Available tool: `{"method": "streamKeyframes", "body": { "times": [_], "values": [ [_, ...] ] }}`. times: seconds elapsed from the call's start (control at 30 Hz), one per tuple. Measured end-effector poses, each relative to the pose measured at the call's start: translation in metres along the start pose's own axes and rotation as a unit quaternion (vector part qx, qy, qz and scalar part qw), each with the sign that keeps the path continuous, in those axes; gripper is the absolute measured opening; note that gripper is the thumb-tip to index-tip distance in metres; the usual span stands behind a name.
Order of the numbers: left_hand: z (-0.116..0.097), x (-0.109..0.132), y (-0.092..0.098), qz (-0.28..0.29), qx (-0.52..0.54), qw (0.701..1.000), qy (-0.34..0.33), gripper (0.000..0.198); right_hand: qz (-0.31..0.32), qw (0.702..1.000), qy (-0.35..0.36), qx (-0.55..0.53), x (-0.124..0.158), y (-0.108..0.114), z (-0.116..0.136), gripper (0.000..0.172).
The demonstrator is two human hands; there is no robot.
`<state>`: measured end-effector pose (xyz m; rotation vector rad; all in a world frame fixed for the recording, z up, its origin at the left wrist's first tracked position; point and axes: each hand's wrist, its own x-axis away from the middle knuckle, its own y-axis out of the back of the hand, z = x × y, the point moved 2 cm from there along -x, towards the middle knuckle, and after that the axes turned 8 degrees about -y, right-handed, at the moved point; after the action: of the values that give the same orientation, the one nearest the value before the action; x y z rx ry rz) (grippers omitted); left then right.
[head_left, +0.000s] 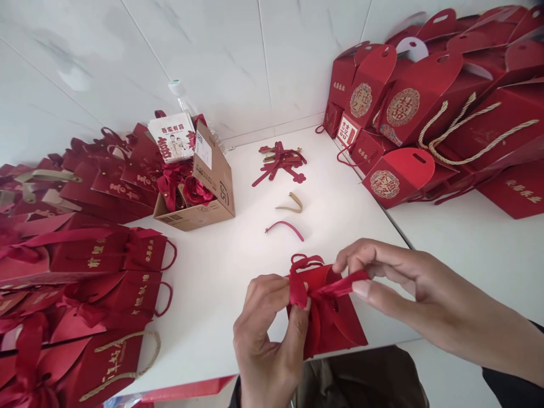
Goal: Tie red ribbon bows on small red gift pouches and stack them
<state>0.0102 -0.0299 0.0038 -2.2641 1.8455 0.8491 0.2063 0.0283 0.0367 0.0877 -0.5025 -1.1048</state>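
A small red gift box [335,328] with curved flaps lies at the table's front edge, its twisted cord handle [306,260] at the far side. Across its top runs a red ribbon [342,286]. My left hand [270,334] pinches a loop of this ribbon between thumb and fingers, over the box's left part. To the right, my right hand [395,283] grips the other length of ribbon and holds it stretched out sideways. Whether a knot lies under the ribbon's middle I cannot tell.
Beyond the box lie a red strap [285,223], a beige strap [293,205] and a pile of red straps [280,161]. A cardboard box [212,195] holds ribbons and printed cards. Red gift boxes crowd the left [106,255] and right [425,102]. A tiled wall [238,62] stands behind.
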Motion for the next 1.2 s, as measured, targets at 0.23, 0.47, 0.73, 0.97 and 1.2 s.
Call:
{"method": "streamKeyframes", "body": {
  "times": [0.23, 0.47, 0.73, 0.97, 1.2],
  "values": [
    [-0.001, 0.008, 0.005, -0.024, 0.022, 0.999, 0.031, 0.033, -0.064, 0.994, -0.064, -0.061, 0.004, 0.0, -0.002, 0.025],
    [-0.004, 0.023, 0.001, -0.114, 0.025, 0.987, 0.113, 0.017, -0.116, 0.986, -0.114, -0.034, 0.008, 0.012, -0.012, 0.04],
    [0.004, 0.037, 0.006, -0.187, 0.069, 0.948, 0.25, 0.015, -0.143, 0.979, -0.148, 0.001, 0.005, 0.022, -0.039, 0.042],
    [0.006, 0.041, 0.002, -0.197, 0.121, 0.939, 0.253, 0.024, -0.157, 0.98, -0.012, 0.12, -0.001, 0.019, -0.056, 0.042],
    [0.001, 0.034, -0.006, -0.194, 0.129, 0.952, 0.2, 0.016, -0.082, 0.99, -0.027, 0.112, 0.005, 0.003, -0.05, 0.03]
  ]
}}
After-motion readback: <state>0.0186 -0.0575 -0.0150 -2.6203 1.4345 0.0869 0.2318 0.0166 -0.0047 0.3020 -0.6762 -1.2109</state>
